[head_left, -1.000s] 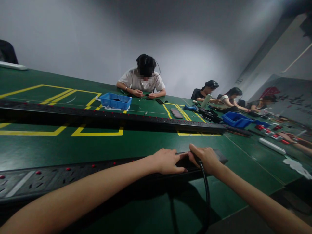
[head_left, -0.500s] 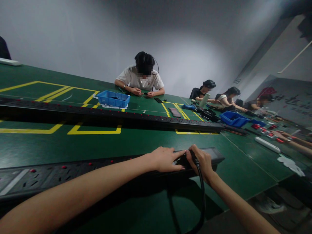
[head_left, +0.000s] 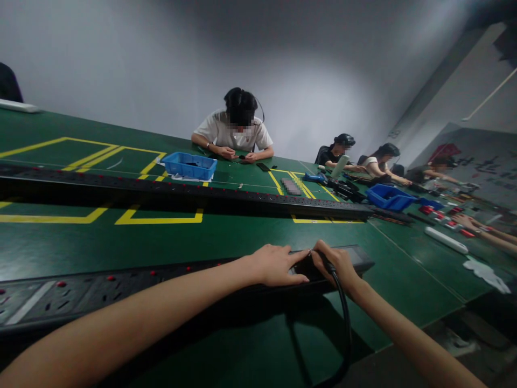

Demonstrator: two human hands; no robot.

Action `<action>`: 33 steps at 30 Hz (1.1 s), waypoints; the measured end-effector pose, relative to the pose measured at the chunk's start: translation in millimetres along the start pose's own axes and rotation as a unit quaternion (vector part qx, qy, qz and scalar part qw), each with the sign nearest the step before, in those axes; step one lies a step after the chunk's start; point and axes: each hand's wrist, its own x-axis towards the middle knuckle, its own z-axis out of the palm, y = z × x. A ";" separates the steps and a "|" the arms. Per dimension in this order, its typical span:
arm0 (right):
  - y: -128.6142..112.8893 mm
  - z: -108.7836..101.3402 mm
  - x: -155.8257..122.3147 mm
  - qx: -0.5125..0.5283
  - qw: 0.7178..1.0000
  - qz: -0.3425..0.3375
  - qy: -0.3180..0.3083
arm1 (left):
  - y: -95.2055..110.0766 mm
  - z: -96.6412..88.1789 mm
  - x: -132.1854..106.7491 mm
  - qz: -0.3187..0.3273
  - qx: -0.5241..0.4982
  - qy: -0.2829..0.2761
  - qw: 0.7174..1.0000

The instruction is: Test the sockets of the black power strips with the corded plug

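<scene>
A long black power strip (head_left: 100, 291) with red switches lies along the near edge of the green table (head_left: 226, 237). My left hand (head_left: 274, 265) rests on its right end, fingers stretched flat and pressing down. Right beside it, my right hand (head_left: 337, 264) is curled round a black plug at that same end. From the plug a thick black cable (head_left: 345, 334) drops down over the table's front edge.
A second long power strip (head_left: 194, 191) crosses the table's middle. Behind it are yellow floor-style markings, a blue bin (head_left: 189, 165) and another blue bin (head_left: 390, 197). Several seated people work at the far side. White pieces (head_left: 446, 240) lie at the right.
Both hands stay at the strip's right end. My right hand has shifted slightly on the plug and the cable hangs a little further right. The view has wobbled a bit.
</scene>
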 end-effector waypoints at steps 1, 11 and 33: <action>0.5 2.1 -2.9 0.003 1.000 0.005 0.011 | 0.2 0.0 -0.1 0.000 0.001 0.001 1.000; 4.9 28.8 -19.0 -0.001 0.989 0.039 0.141 | -1.0 2.1 0.3 0.000 0.003 0.001 1.000; 6.3 34.1 -21.1 0.003 0.982 0.039 0.187 | 1.9 -1.9 0.5 -0.005 0.005 -0.020 1.000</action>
